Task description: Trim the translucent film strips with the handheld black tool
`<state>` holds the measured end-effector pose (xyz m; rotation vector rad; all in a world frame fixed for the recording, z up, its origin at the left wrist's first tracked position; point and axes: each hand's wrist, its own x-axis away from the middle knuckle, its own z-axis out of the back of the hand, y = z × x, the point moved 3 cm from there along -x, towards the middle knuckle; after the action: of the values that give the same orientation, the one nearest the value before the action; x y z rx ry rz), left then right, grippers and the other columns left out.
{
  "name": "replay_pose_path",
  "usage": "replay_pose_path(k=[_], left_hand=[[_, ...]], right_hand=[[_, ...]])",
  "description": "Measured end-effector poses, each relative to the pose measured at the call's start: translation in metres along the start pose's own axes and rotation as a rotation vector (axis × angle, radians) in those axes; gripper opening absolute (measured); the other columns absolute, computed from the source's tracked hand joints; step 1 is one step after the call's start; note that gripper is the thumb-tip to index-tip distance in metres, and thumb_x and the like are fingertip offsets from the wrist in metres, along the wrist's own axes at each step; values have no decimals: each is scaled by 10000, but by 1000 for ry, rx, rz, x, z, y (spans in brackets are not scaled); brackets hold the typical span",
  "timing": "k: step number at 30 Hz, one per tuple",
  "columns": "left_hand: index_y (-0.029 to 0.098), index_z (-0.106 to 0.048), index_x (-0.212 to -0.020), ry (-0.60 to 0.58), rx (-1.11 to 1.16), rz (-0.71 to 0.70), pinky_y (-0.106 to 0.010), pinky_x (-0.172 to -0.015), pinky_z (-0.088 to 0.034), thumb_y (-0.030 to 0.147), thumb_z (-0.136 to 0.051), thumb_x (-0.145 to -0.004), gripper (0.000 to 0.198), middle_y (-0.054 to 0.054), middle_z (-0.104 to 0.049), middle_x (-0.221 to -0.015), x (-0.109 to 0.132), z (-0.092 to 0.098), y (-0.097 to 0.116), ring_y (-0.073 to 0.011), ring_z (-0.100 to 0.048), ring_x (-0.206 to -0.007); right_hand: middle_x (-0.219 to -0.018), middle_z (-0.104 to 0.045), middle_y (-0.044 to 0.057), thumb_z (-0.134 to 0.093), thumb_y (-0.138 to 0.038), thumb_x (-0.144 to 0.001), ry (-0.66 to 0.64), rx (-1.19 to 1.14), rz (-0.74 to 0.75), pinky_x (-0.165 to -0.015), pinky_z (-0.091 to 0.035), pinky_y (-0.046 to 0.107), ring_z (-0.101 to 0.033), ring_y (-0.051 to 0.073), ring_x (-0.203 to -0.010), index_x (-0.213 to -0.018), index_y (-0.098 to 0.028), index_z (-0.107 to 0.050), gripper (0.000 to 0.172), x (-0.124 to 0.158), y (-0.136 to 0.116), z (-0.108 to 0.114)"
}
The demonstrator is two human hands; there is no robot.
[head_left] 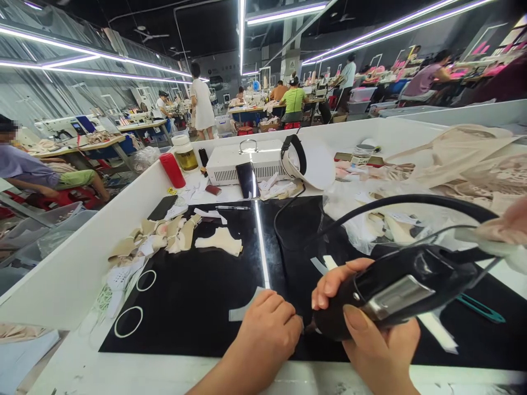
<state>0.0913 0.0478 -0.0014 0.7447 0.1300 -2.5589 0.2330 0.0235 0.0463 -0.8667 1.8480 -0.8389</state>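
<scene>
Black handheld tool (395,291), glossy and rounded with a dull metal plate, sits at 5 o'clock over the flat black mat (197,296). Your right hand (370,340) wraps it, fingers curled over the top, thumb pressed underneath. Your left hand (267,329), at 6 o'clock, is balled tight against the tool's nose; whatever it pinches is hidden. A thick black cable (411,200) arcs toward 3 o'clock. Beige fabric pieces (218,241) lie at 10 o'clock, and thin white rings (128,321) at 8, well apart.

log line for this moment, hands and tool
right hand: gripping black corded tool | left hand: fist at its tip | surface: black mat | nearby: beige fabric pieces
</scene>
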Motion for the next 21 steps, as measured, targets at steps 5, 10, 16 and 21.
replay_pose_path(k=[5, 10, 16, 21], left_hand=[[183, -554, -725, -15, 20, 4, -319, -705, -426, 121, -526, -1044, 326, 20, -576, -701, 2, -2, -2, -154, -539, -663], [183, -611, -807, -113, 87, 25, -327, -795, -462, 134, -588, -1034, 233, 30, -620, -760, 2, 3, -5, -155, -584, -744], [197, -641, -840, -227, 111, 35, -329, -870, -472, 172, -691, -992, 162, 34, -662, -823, 0, 7, -8, -159, -606, -822], [190, -583, -766, -219, 37, 6, -326, -798, -463, 138, -664, -986, 241, 25, -611, -763, -2, 5, -5, -164, -571, -759]], right_hand=[[-839, -625, -15, -768, -382, -920, 31, 3, -33, -649, -554, 325, -609, 167, -689, -1186, -306, -582, 334, 4, 4, -3], [-865, -621, -8, -752, -346, -935, -14, 1, -26, -652, -561, 313, -609, 162, -702, -1218, -305, -568, 340, 5, 7, -2], [-871, -619, 0, -749, -349, -936, -15, 4, -19, -659, -569, 322, -613, 166, -700, -1225, -300, -570, 344, 5, 8, 1], [-857, -620, 4, -751, -356, -930, -7, 19, -8, -626, -563, 323, -611, 175, -688, -1196, -297, -583, 320, 4, 7, 1]])
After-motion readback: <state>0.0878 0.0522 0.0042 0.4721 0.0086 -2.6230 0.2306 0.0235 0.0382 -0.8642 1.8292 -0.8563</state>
